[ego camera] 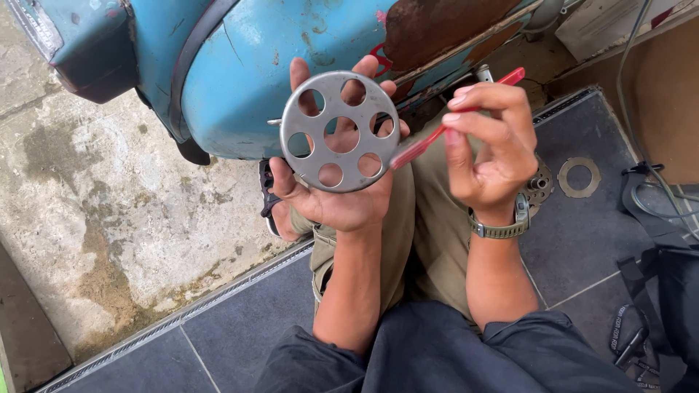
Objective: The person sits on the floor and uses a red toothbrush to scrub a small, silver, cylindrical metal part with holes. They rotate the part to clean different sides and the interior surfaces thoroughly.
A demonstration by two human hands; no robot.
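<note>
Round grey metal disc (339, 131) with seven holes, left hand (335, 182) gripping it, right hand (489, 145) pinching red tool (455, 122)

A roadside repair workshop is suggested: a worn blue scooter body (240, 65) is parked on stained concrete (109, 218), and metal rings (579, 177) are scattered on dark floor tiles (582, 247).

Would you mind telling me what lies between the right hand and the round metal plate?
In the head view, a red toothbrush held by the right hand spans that gap, its end at the edge of the perforated plate.
</note>
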